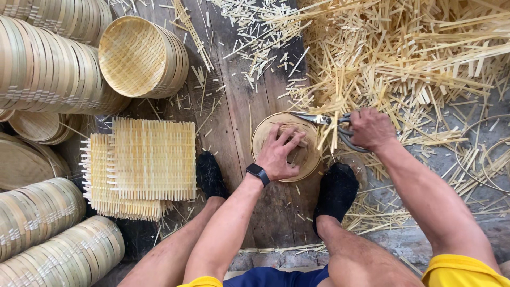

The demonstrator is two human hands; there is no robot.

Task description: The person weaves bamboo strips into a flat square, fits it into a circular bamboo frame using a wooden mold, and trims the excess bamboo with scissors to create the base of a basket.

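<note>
Head view, looking down between the person's knees. The left hand, a dark watch on its wrist, lies spread with fingers splayed, pressing flat on the woven bottom of a round bamboo tray; it clasps nothing but holds the tray down on the plank floor. The tray sits directly under that palm, between the two black socks, its rim showing beyond the fingertips and toward the right hand. The right hand is closed around the loops of a pair of scissors; the blades reach from that fist toward the left hand and meet the far rim of the tray, where loose strip ends stick out. Whether the blades are parted cannot be told.

On the far side of the left hand from the scissors, just beyond the other sock, lies a stack of square woven mats with fringed edges. Past the mats, further from the grip, long rows of finished round trays stand packed on edge, one row ending in a tray turned to show its woven inside; more rows lie near the person's left knee. Beyond the scissors and outward from the right hand spreads a deep heap of bamboo offcuts, thinning to scattered slivers over the planks. Thin hoops lie on the ground outside the right forearm.
</note>
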